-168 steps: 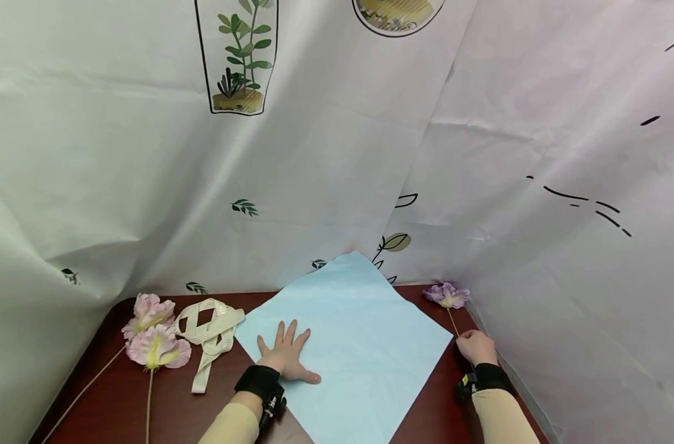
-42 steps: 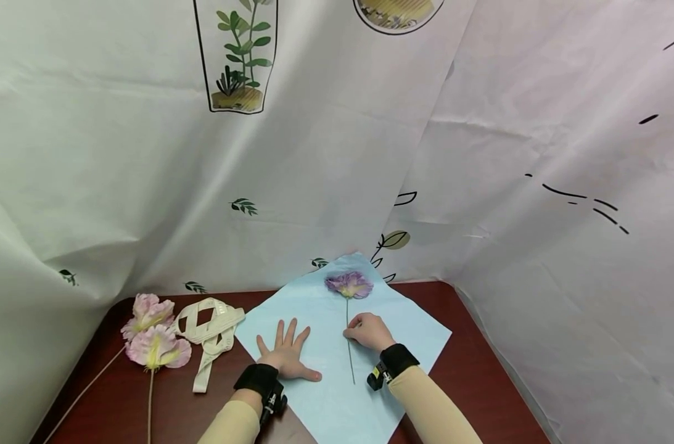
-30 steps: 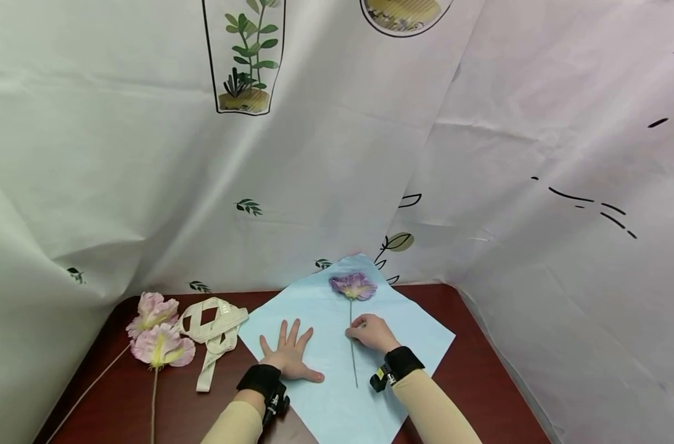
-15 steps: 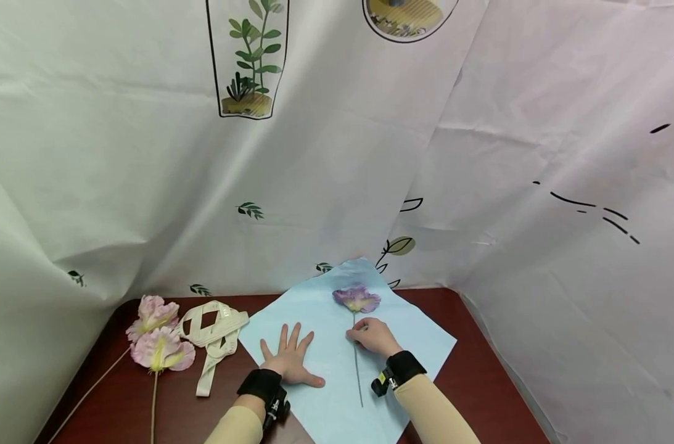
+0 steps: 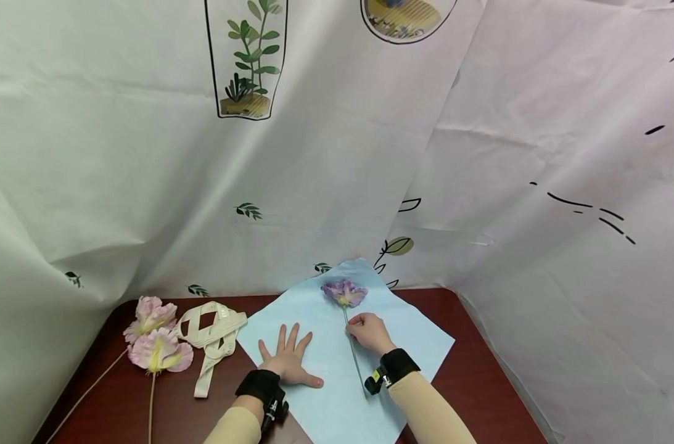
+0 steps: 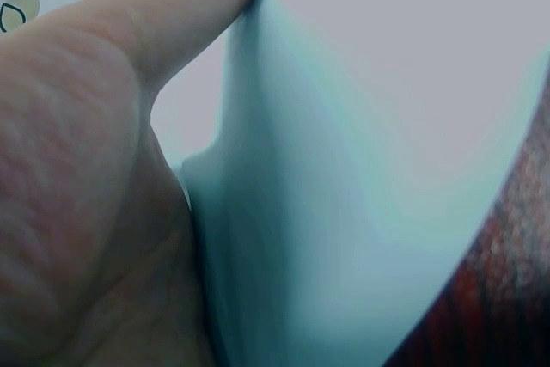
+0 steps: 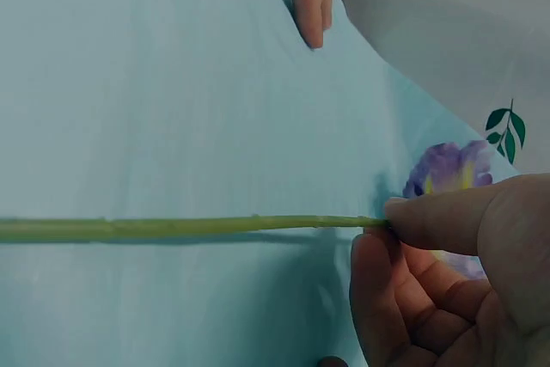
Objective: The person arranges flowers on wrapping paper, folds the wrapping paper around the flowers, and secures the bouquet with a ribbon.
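My right hand (image 5: 372, 333) pinches the green stem (image 7: 189, 227) of a purple artificial flower (image 5: 345, 293) between thumb and curled fingers. The bloom points toward the back corner of a light blue sheet of wrapping paper (image 5: 392, 327), and the stem slants down to the right over it. In the right wrist view the purple petals (image 7: 447, 165) show behind the thumb. My left hand (image 5: 290, 364) lies flat with fingers spread on the left part of the paper; its palm and thumb (image 6: 172, 19) fill much of the left wrist view.
Two pink artificial flowers (image 5: 160, 350) lie at the left of the dark red table (image 5: 481, 382), stems toward the front. Beside them is a loosely looped cream ribbon (image 5: 214, 327). A white printed curtain (image 5: 337, 154) hangs behind and along the right side.
My right hand has brought the purple flower from the table's right edge onto the paper. Lately the bloom has swung slightly left, tilting the stem. My left hand has stayed in place.
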### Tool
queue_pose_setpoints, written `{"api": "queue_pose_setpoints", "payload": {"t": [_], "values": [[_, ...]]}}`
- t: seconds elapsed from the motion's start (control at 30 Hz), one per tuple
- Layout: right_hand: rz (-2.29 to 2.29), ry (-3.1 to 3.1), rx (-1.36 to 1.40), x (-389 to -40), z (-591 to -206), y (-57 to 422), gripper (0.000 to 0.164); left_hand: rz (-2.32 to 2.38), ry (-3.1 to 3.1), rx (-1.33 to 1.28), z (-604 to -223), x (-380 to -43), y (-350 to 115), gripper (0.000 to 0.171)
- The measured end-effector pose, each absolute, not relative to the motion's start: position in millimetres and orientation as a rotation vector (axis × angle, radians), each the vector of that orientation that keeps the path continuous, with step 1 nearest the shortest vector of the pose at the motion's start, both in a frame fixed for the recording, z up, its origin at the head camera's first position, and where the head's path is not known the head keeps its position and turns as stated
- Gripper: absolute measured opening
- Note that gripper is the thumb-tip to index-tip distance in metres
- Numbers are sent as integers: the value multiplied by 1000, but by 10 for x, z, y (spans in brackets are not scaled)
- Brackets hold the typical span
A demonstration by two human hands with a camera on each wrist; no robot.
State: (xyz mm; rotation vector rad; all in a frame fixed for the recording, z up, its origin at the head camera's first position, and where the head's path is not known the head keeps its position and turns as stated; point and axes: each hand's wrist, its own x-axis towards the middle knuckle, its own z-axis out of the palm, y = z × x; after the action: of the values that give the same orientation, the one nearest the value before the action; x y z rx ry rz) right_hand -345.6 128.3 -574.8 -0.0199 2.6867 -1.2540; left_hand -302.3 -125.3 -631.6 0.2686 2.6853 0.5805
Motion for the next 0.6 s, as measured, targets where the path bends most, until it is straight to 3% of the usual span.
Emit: {"api": "queue_pose_setpoints", "payload": {"t": [0.4, 0.6], "values": [[-1274, 2743, 118, -3840, -6420, 1415, 14, 576, 2693, 271, -6282, -3003, -1246, 126], [-1356, 2744, 142, -3668, -6161, 1336, 10, 577, 2691, 274, -6328, -3039, -1260, 126]]}}
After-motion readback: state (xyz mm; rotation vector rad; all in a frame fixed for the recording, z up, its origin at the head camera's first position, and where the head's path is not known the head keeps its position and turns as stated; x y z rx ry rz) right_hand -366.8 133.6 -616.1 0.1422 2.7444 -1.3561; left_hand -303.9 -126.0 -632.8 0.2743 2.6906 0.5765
